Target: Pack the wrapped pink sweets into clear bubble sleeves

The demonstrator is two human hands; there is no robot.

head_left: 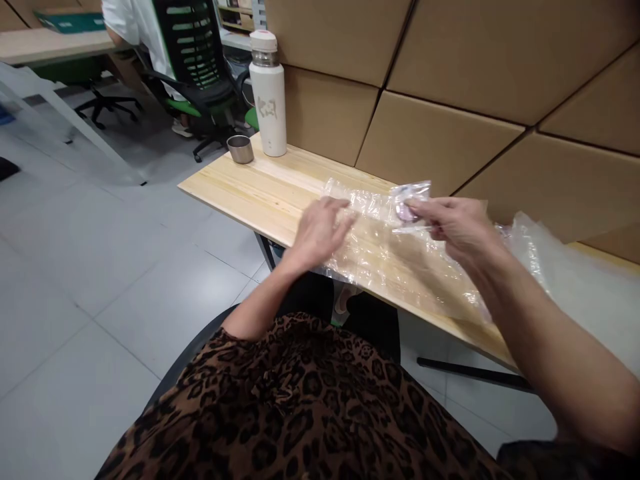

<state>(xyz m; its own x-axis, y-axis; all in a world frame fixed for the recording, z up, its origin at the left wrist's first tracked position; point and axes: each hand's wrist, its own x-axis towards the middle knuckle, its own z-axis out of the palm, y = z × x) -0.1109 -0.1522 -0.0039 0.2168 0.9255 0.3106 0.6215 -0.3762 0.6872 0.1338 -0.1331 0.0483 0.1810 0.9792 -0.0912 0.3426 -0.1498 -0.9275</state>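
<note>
My right hand (457, 223) pinches a small clear plastic bag (413, 193) with a round purplish item (406, 212) inside, held just above the bench. Below it, a sheet of clear bubble wrap (385, 253) is spread over the wooden bench top. My left hand (323, 230) is over the left end of this sheet, slightly blurred, with thumb and fingers apart and nothing between them. Whether its fingertips touch the sheet I cannot tell.
A white bottle (270, 107) and a metal cup (241, 150) stand at the bench's far left end. Cardboard boxes (445, 133) wall the back edge. More whitish plastic wrapping (580, 287) lies at right. A person in a white top (143, 33) sits near an office chair (195, 60).
</note>
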